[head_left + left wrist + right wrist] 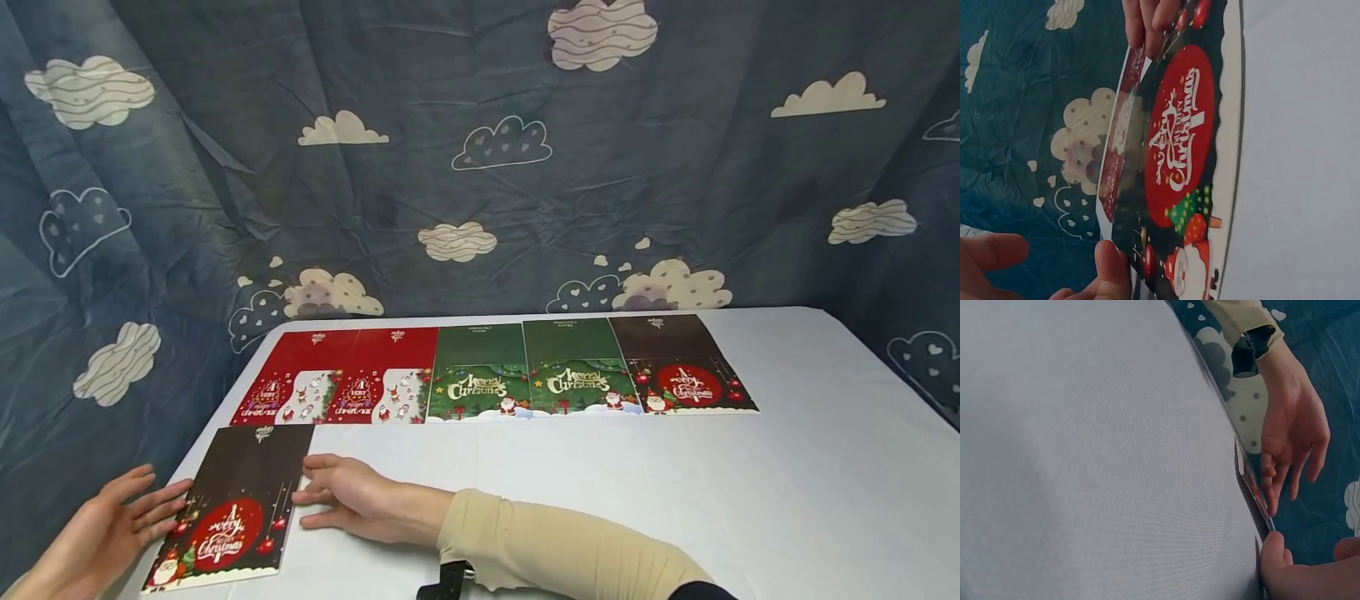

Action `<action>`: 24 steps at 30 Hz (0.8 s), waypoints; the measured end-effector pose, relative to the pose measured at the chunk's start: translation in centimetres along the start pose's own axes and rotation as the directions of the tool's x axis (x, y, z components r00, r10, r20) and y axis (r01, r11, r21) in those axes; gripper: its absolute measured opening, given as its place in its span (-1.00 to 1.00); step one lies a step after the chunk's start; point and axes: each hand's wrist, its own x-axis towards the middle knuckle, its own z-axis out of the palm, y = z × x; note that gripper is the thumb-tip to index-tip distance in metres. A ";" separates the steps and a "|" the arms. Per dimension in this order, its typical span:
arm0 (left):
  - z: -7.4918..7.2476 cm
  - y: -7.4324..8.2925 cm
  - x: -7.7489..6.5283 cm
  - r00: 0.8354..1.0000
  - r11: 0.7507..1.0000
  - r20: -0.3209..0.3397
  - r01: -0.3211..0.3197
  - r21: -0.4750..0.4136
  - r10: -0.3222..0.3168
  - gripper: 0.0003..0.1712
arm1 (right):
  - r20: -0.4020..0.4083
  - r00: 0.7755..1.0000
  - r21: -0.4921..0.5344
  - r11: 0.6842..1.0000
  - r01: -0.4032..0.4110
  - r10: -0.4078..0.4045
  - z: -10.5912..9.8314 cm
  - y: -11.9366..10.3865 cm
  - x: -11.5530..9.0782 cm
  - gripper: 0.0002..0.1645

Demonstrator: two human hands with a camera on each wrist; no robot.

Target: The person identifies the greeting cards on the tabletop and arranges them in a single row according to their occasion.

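Observation:
A dark brown Christmas card (247, 475) lies flat at the table's front left, its lower half printed with a red circle, white lettering, a Santa and hanging baubles. Along its left edge rest the extended fingers of my left hand (101, 529). My right hand (360, 500) is at the opposite edge, fingers loosely bent and fingertips right at the border. The left wrist view shows the printed front of the card (1179, 125) between both hands' fingers. In the right wrist view, the card (1250, 481) appears nearly edge-on beside the left hand (1297, 419).
Behind, a row of cards runs along the table's back: two red cards (382, 358), two green cards (480, 354) and one more dark brown card (667, 342). A white cloth covers the table (600, 475). A dark blue cloud-patterned curtain (420, 192) hangs behind it.

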 end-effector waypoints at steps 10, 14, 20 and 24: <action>0.9 0.7 -0.2 0.999 0.979 -0.044 0.010 0.205 -0.001 -0.05 | 0.004 1.000 -0.085 0.996 0.022 -0.022 0.2 -0.2 -0.2 -0.37; 2.2 0.9 -0.5 0.995 0.962 -0.101 0.020 0.271 0.008 -0.13 | -0.030 0.999 -0.111 0.993 0.040 -0.044 0.4 -0.3 -0.1 -0.53; 1.8 -0.3 0.7 0.985 0.961 -0.167 0.014 0.275 0.033 -0.17 | -0.120 0.992 -0.047 0.998 0.043 -0.048 1.0 -0.3 1.0 -0.64; 2.0 -0.8 0.7 0.984 0.932 -0.169 0.013 0.363 0.051 -0.25 | -0.129 0.990 -0.092 0.995 0.038 -0.050 1.1 -0.2 1.7 -0.67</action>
